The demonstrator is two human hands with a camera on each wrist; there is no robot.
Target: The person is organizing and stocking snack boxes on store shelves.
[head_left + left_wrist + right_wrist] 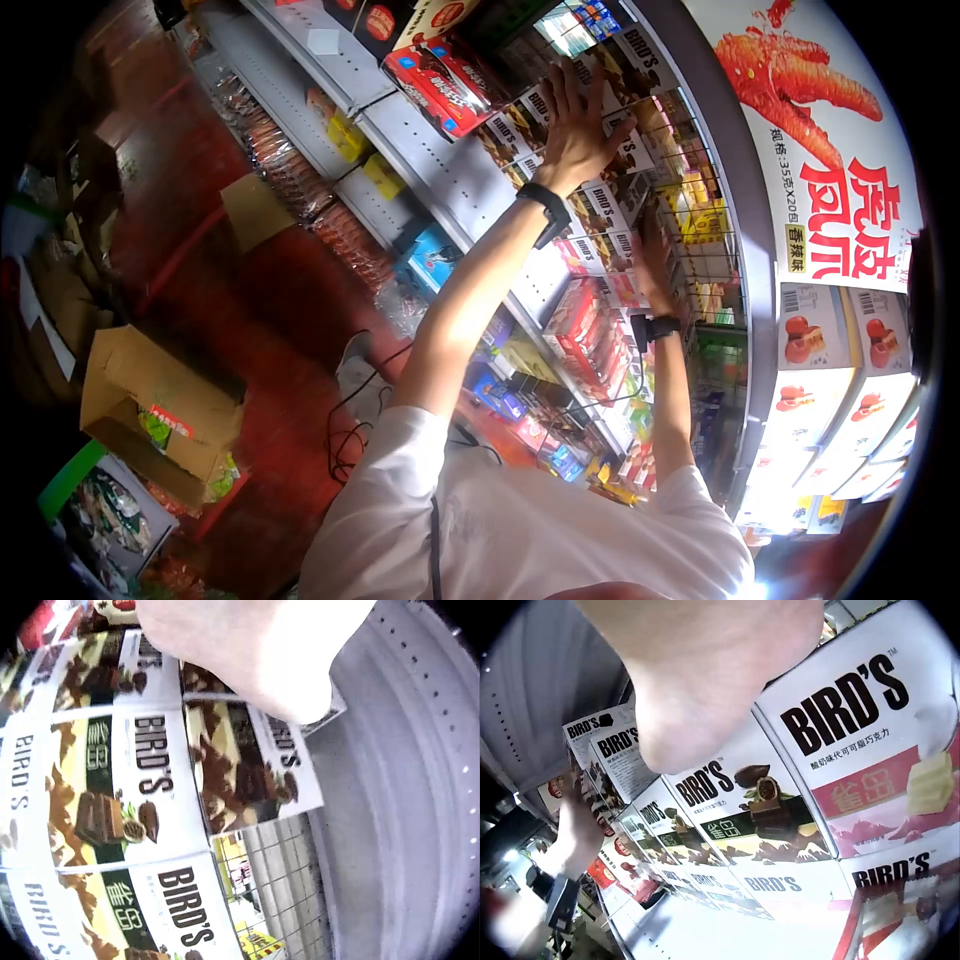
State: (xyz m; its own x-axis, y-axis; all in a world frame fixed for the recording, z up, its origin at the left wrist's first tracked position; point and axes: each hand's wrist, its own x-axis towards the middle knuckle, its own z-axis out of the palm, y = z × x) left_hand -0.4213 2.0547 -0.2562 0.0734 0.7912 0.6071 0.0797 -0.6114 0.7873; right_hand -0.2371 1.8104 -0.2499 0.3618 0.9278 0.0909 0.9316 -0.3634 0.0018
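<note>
Rows of white and brown BIRD'S chocolate boxes (600, 207) stand stacked on a metal shelf (440, 190). In the head view my left hand (577, 135) lies over the boxes with its fingers straight and spread. The left wrist view shows the heel of that hand against one brown-and-white box (247, 765), which sits slightly askew. My right hand (653, 258) reaches along the grid side of the stack, nearer my body. In the right wrist view its heel overlaps the box tops, beside a pink BIRD'S box (877, 787); its fingertips are hidden.
Red snack boxes (445, 85) border the far end of the stack, and red-and-white packs (590, 335) the near end. A wire grid (700, 215) runs behind it. Open cartons (165, 405) lie on the red floor; a poster (820, 150) and stacked cartons (820, 350) stand right.
</note>
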